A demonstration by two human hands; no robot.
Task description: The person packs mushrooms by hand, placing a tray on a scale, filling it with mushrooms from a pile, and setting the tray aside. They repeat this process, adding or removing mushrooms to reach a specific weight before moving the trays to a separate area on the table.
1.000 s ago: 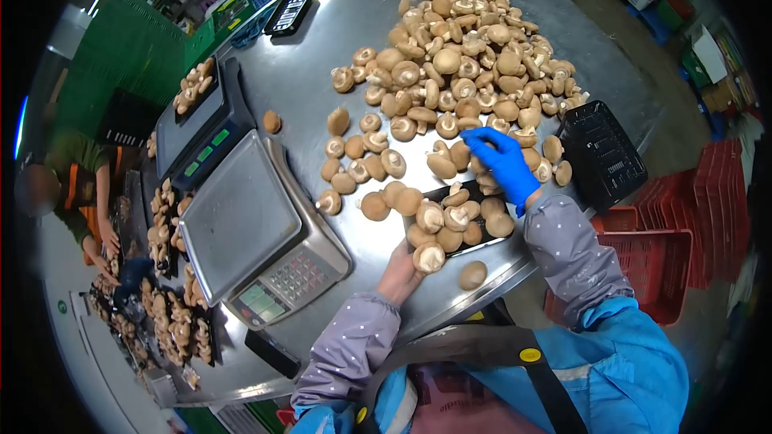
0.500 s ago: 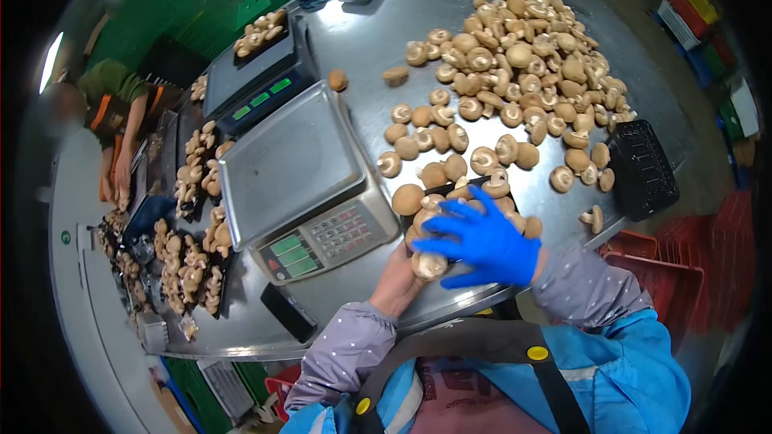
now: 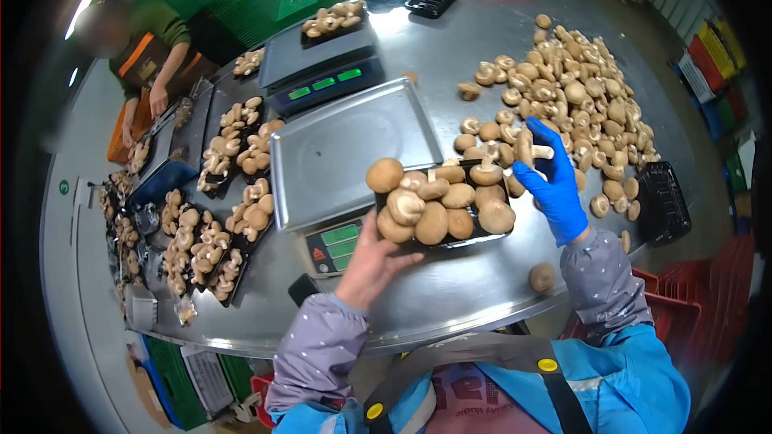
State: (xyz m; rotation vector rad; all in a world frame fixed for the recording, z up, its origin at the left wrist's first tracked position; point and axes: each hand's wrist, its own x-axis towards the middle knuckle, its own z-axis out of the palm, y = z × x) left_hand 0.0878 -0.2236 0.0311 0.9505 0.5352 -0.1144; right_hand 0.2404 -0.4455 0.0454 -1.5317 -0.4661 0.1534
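Observation:
A black tray [image 3: 474, 239] heaped with brown-capped mushrooms [image 3: 432, 223] is raised over the table, beside the front scale. My bare left hand [image 3: 371, 264] grips it at its left end, the fingers partly hidden by the tray. At its right end is my right hand [image 3: 556, 189] in a blue glove, with thumb and fingers closed around a mushroom [image 3: 524, 147]. One loose mushroom [image 3: 542, 276] is below the right hand. The front scale [image 3: 354, 153] has a bare metal pan, its keypad hidden behind the tray.
A large mushroom pile [image 3: 587, 88] covers the right of the metal table [image 3: 450, 297]. A black tray [image 3: 661, 205] lies at the right edge, another tray [image 3: 432, 0] at the back. Filled trays [image 3: 229, 145] and a rear scale [image 3: 322, 72] stand left, near a co-worker [image 3: 157, 56].
The mushroom tray has come up off the table and left, toward the front scale. My right hand has drawn back from its top and now holds a mushroom. The head view has shifted.

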